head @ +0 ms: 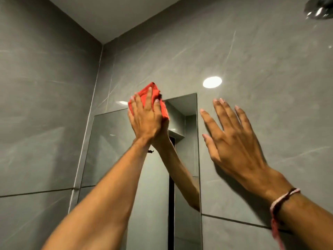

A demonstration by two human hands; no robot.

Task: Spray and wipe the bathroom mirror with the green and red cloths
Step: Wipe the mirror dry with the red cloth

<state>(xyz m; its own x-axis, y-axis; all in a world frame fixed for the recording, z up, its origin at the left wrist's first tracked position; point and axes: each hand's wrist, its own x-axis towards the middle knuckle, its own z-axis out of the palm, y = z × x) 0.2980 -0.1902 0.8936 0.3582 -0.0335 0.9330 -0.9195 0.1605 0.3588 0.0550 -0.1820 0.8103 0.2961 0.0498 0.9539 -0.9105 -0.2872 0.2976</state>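
A braided wristband [282, 199] is worn on the right wrist. The right hand [236, 141] is laid flat on the grey tiled wall [261, 69] just beside the mirror [111, 150], its fingers [219, 112] spread wide and holding nothing. Farther off, the red cloth [152, 98] is pressed against the mirror's top edge by the left hand [144, 120], fingers splayed over it.

no readable text, labels or numbers
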